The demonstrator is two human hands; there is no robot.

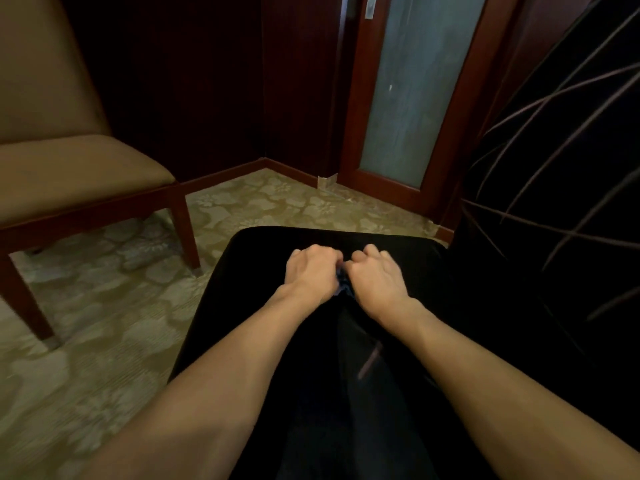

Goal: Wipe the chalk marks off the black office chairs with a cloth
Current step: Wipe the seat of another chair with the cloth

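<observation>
Here, a small dark cloth (343, 284) is bunched between the two hands over the seat of the black chair (391, 341). The left hand (308, 271) and the right hand (375, 275) are set knuckle to knuckle, fingers curled, and each grip is clenched on the cloth, of which only a bluish scrap is seen between the wrists. Pale chalk lines are spread across the backrest (554, 150) at the right, and one short mark (370, 362) is seen on the near seat. A tan chair (69, 174) stands at the left on the carpet (104, 306), with a glass door (415, 88) far off.

Trouble is most likely if the cloth is kept wadded this tightly: little fabric would be offered to the seat, so chalk could be smeared rather than lifted. The near mark could also be missed, since it is hidden between the forearms. The backrest lines appear untouched.
</observation>
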